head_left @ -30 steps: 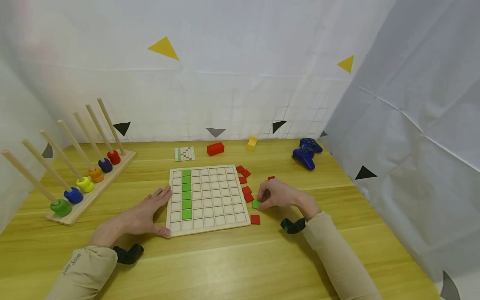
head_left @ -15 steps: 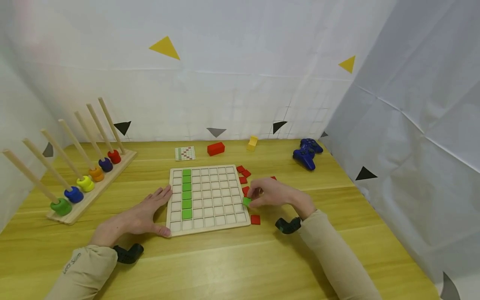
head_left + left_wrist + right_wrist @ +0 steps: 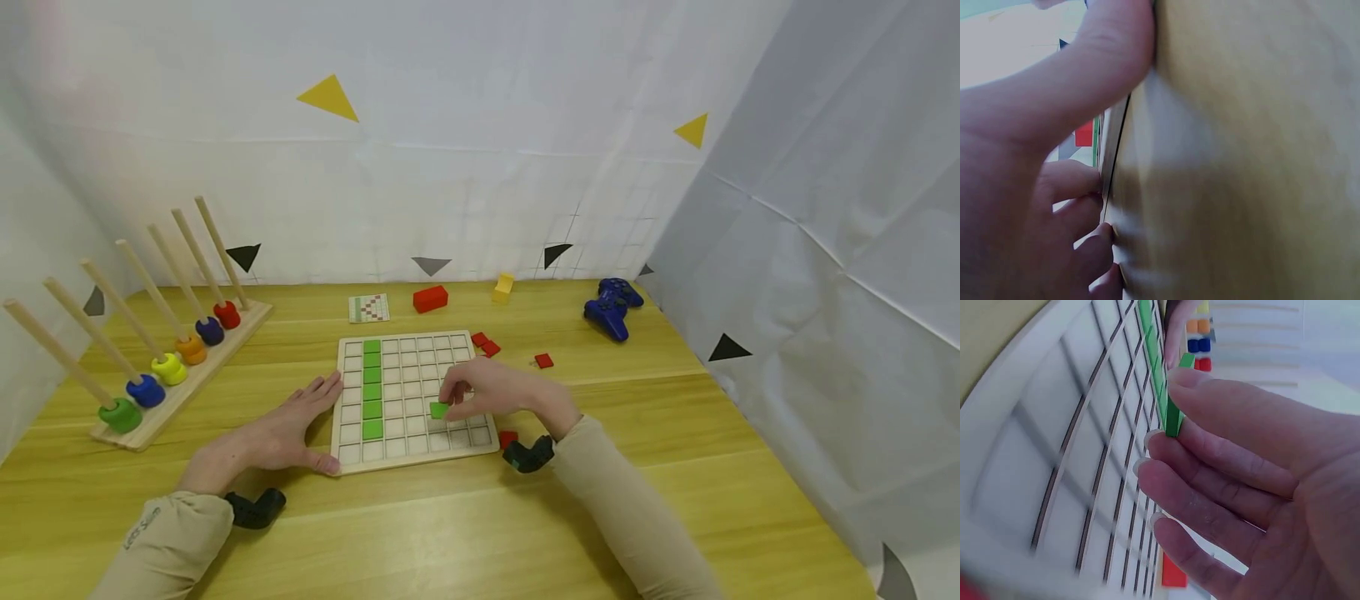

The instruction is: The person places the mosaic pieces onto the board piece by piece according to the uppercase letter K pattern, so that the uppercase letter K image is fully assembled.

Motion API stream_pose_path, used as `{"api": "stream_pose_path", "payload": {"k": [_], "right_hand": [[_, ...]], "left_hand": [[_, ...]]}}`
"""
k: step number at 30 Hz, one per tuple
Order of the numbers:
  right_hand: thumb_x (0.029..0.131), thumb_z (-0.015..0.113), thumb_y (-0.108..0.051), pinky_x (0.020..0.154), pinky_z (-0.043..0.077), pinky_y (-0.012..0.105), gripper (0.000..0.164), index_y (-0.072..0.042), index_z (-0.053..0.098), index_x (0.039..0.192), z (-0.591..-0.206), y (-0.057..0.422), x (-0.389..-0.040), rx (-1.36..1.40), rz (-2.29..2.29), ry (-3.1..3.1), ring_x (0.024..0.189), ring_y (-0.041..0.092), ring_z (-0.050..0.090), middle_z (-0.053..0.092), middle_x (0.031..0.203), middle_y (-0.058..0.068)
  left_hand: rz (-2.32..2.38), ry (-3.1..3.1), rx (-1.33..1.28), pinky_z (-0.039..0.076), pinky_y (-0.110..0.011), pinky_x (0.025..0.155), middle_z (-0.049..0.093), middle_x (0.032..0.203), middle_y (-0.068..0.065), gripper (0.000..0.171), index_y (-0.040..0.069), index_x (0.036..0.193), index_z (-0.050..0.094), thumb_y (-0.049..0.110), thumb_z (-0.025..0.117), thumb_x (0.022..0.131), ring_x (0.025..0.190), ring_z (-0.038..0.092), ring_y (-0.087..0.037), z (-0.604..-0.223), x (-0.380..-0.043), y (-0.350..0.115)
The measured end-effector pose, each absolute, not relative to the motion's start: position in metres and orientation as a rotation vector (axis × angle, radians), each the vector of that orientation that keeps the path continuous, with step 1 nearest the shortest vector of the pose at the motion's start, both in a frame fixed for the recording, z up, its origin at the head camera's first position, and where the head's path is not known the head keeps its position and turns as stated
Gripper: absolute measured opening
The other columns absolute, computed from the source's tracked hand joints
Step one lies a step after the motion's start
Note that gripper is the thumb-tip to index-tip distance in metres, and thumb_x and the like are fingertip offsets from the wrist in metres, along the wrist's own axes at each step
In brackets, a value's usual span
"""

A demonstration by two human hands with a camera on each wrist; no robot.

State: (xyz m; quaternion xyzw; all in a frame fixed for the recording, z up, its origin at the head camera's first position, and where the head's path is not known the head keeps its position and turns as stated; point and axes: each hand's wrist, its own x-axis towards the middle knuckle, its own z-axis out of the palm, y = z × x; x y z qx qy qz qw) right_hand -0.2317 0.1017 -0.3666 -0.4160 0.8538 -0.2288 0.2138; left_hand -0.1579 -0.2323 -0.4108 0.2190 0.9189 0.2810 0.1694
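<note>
My right hand [image 3: 498, 390] is over the right half of the wooden grid board [image 3: 405, 457], pinching a green square tile [image 3: 438, 410] between thumb and fingers. In the right wrist view the green tile [image 3: 1178, 400] stands on edge between the thumb and a finger, above the grid cells. Several green tiles [image 3: 372, 391] lie in one column on the board's left side. My left hand [image 3: 288, 429] rests at the board's left edge, fingers spread, with the thumb at the near corner. The left wrist view has the left hand's fingers [image 3: 1085, 215] against the board's side.
Loose red tiles [image 3: 490, 347] lie right of the board, another red tile [image 3: 543, 361] farther right. Behind stand a patterned card [image 3: 369, 308], a red block [image 3: 431, 299] and a yellow block [image 3: 503, 288]. A blue game controller [image 3: 613, 309] is at right, a peg rack [image 3: 187, 372] at left.
My right hand has lifted the green tile from the table right of the board and carried it left over the grid. The left hand stays at the board's edge.
</note>
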Motion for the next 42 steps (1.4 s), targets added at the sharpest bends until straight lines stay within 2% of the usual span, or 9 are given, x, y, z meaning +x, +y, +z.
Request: {"api": "stream_pose_path", "payload": {"k": [11, 19, 29, 42], "right_hand": [[0.091, 0.076, -0.027, 0.078, 0.050, 0.020, 0.022, -0.014, 0.070, 0.107, -0.361, 0.055, -0.224, -1.274, -0.607, 2.332, 0.087, 0.010, 0.059, 0.066, 0.096, -0.009], [0.091, 0.075, -0.029, 0.075, 0.048, 0.015, 0.027, -0.011, 0.070, 0.110, -0.372, 0.036, -0.219, -1.321, -0.553, 2.342, 0.082, 0.006, 0.059, 0.067, 0.096, -0.009], [0.090, 0.076, -0.031, 0.075, 0.047, 0.011, 0.021, -0.015, 0.069, 0.101, -0.385, 0.015, -0.208, -1.349, -0.454, 2.294, 0.083, 0.000, 0.057, 0.064, 0.097, -0.010], [0.091, 0.075, -0.029, 0.067, 0.039, 0.010, 0.018, -0.013, 0.066, 0.093, -0.392, 0.014, -0.206, -1.546, -0.476, 2.279, 0.077, 0.004, 0.051, 0.061, 0.088, -0.003]], "left_hand": [[0.796, 2.613, 0.633, 0.005, -0.068, 0.118, 0.004, 0.165, -0.027, 0.122, -0.006, 0.157, 0.016, 0.053, 0.083, 0.074, 0.150, 0.003, -0.051, -0.410, -0.157, -0.232], [0.798, 2.612, 0.628, 0.005, -0.068, 0.118, 0.005, 0.165, -0.026, 0.122, -0.006, 0.157, 0.016, 0.054, 0.082, 0.074, 0.150, 0.003, -0.051, -0.410, -0.158, -0.230], [0.805, 2.608, 0.632, 0.005, -0.069, 0.117, 0.005, 0.165, -0.026, 0.122, -0.006, 0.157, 0.016, 0.053, 0.082, 0.074, 0.150, 0.003, -0.051, -0.410, -0.158, -0.232], [0.810, 2.603, 0.628, 0.005, -0.069, 0.117, 0.004, 0.165, -0.027, 0.122, -0.007, 0.157, 0.015, 0.053, 0.082, 0.074, 0.150, 0.002, -0.052, -0.409, -0.158, -0.232]]}}
